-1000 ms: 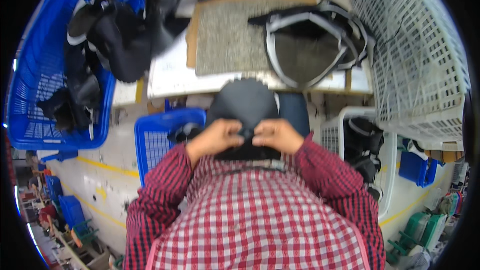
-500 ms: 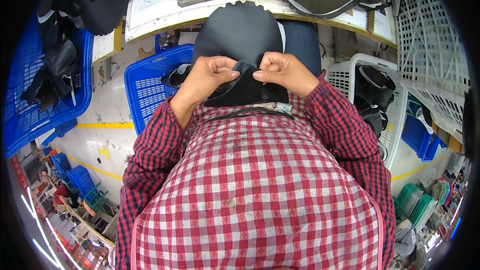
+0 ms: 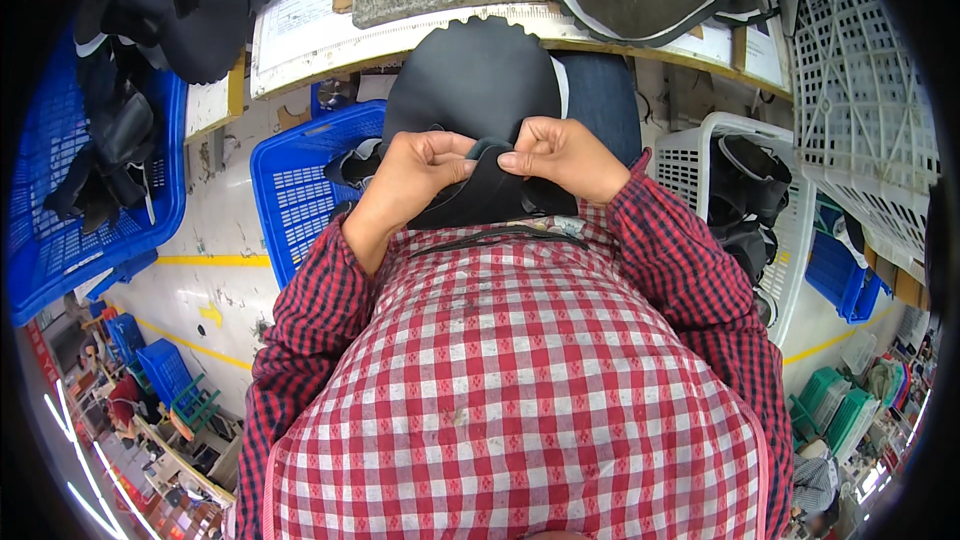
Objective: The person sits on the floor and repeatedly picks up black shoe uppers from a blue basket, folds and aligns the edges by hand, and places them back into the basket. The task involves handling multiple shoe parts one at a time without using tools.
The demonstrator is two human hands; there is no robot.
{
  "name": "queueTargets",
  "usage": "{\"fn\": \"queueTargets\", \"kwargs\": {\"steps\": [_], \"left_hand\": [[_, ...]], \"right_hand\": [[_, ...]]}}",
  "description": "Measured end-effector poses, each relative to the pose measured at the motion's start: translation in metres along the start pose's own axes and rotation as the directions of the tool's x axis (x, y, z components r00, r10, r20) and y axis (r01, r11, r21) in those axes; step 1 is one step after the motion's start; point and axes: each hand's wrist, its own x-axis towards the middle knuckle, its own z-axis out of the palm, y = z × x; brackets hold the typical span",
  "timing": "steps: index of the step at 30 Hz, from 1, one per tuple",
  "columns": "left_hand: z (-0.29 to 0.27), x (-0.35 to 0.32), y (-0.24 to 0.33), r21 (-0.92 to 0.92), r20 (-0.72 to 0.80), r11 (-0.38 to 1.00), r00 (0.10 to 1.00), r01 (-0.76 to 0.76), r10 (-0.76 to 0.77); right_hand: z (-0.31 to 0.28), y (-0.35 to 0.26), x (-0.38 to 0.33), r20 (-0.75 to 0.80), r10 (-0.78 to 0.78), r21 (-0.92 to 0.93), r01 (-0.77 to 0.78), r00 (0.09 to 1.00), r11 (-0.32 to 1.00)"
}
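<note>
**Printed sheets lying at the desk edge**

A white printed sheet [image 3: 300,25] is lying flat on the desk [image 3: 420,45] at about eleven o'clock, rectangular, covered in fine dark lines too small to make out, and running under a grey mat. A second white sheet [image 3: 762,50] with thin lines is showing at about one o'clock near the desk's right end, partly covered by dark material. A small pale card [image 3: 208,105] with a yellow edge is hanging at about ten o'clock. No screens or packages are showing.
</note>
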Motion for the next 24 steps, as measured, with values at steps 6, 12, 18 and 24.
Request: {"fn": "queueTargets", "kwargs": {"steps": [6,12,18,24], "left_hand": [[0.001,-0.001,0.002,0.013,0.022,1.0,1.0,-0.005,0.005],[0.004,-0.001,0.008,0.07,0.006,0.997,1.0,-0.02,0.02],[0.001,-0.001,0.0,-0.019,0.03,0.998,0.998,-0.057,0.057],[-0.005,-0.005,-0.006,0.155,0.022,0.982,0.994,-0.109,0.107]], "right_hand": [[0.003,0.001,0.0,-0.064,0.001,-0.033,-0.003,0.998,0.999],[0.006,-0.001,-0.001,-0.096,-0.002,-0.028,-0.001,0.995,1.0],[0.005,0.008,-0.002,-0.108,-0.01,-0.008,0.009,0.994,1.0],[0.01,0.024,0.001,-0.113,-0.114,0.046,0.12,0.987,0.992]]}}
